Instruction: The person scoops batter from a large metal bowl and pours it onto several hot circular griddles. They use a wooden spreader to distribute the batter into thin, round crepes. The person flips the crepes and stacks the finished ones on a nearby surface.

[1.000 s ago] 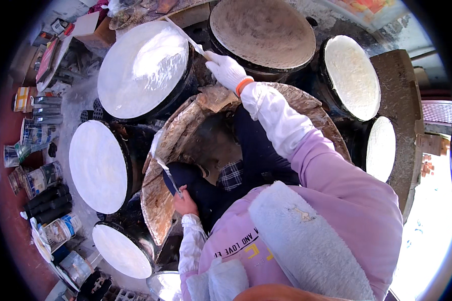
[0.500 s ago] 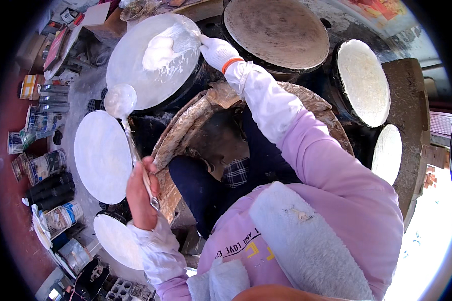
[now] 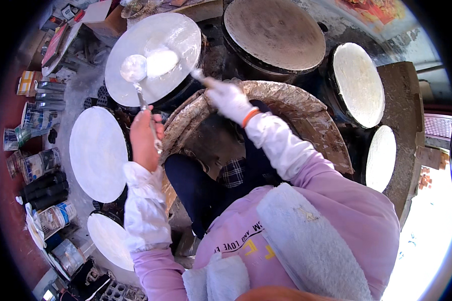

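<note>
My bare left hand (image 3: 146, 135) is closed round the handle of a metal ladle (image 3: 134, 68). The ladle's bowl, coated white, is over the large round griddle (image 3: 128, 42) at the far left. Beside the bowl a thick pool of white batter (image 3: 163, 62) lies on that griddle, with thin streaks spread around it. In a white glove with an orange cuff, my right hand (image 3: 229, 100) grips a short tool with a tan handle and a whitish end (image 3: 198, 75). Motion blurs this tool, which is at the griddle's near right edge; its exact kind cannot be made out.
A brownish round griddle (image 3: 273, 35) stands at the far middle. White-covered griddles are at the left (image 3: 98, 154), lower left (image 3: 110, 241), right (image 3: 359, 84) and far right (image 3: 380, 158). A crusted curved rim (image 3: 291, 103) surrounds my legs. Buckets (image 3: 40, 165) line the left wall.
The ladle has moved from beyond the griddle's near left edge to over it, beside the batter. My right hand and its tool have come nearer, from the griddle's far right edge.
</note>
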The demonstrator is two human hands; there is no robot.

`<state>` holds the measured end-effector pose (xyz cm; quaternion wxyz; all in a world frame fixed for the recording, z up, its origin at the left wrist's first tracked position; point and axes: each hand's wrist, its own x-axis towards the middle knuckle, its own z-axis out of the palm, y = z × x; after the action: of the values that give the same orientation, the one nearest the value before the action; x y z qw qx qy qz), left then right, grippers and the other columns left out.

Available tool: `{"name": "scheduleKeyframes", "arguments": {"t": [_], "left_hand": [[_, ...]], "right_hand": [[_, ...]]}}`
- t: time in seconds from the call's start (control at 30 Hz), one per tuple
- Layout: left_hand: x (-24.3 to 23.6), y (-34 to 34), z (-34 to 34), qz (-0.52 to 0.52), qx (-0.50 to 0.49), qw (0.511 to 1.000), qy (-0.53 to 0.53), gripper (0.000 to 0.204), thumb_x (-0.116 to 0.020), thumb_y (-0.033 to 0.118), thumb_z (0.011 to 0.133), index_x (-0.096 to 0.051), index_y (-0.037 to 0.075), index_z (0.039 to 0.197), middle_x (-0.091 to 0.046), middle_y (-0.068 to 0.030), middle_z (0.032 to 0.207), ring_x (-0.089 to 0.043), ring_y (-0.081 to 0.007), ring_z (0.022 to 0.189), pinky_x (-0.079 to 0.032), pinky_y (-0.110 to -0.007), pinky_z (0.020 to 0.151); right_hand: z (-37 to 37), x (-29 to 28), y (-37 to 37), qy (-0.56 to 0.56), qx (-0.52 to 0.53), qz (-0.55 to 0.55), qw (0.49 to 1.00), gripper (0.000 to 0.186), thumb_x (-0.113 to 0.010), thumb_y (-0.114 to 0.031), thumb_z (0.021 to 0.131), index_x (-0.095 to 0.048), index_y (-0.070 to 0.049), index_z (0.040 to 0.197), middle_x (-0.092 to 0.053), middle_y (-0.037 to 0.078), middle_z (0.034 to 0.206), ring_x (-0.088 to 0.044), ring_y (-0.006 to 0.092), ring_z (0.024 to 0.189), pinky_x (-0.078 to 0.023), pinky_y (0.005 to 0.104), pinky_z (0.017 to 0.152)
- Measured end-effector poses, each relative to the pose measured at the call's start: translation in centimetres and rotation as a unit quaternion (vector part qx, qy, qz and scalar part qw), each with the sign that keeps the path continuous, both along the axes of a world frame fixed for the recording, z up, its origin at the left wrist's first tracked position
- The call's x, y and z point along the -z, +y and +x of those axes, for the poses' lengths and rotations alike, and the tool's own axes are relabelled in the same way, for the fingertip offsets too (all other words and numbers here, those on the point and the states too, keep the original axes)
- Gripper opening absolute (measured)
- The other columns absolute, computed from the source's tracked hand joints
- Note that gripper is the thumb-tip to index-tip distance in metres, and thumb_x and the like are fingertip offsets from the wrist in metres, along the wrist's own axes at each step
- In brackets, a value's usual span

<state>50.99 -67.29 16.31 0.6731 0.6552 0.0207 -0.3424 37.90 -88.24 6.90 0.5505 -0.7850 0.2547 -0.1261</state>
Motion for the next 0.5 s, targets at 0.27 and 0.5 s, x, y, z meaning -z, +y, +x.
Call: {"name": "scheduleKeyframes", "arguments": {"t": [0.27,0.5], "left_hand": [[-6.2,6.0,1.4,-0.426,-0.01,0.85,0.308,0.042,-0.036,0.016,0.11,-0.035,-0.006,0.146,-0.05,-0.0056,0.087,-0.043,-0.0071,0.055,-0.039,-0.021,0.048],[-8.1,3.4,-0.7,-0.31,-0.126,0.927,0.167,0.033,-0.036,0.013,0.11,-0.042,-0.008,0.134,-0.047,-0.0048,0.084,-0.042,-0.0085,0.055,-0.04,-0.022,0.046]], "right_hand": [[4.6,1.6,-0.5,-0.234,-0.003,-0.106,0.967,0.046,-0.063,-0.023,0.095,-0.056,-0.011,0.139,-0.071,0.022,0.09,-0.071,0.0244,0.084,-0.053,0.0396,0.077],[8.6,-2.4,2.0,0.15,-0.142,-0.249,0.946,0.039,-0.053,-0.024,0.094,-0.051,-0.012,0.131,-0.068,0.024,0.089,-0.066,0.0436,0.087,-0.053,0.0525,0.079]]}}
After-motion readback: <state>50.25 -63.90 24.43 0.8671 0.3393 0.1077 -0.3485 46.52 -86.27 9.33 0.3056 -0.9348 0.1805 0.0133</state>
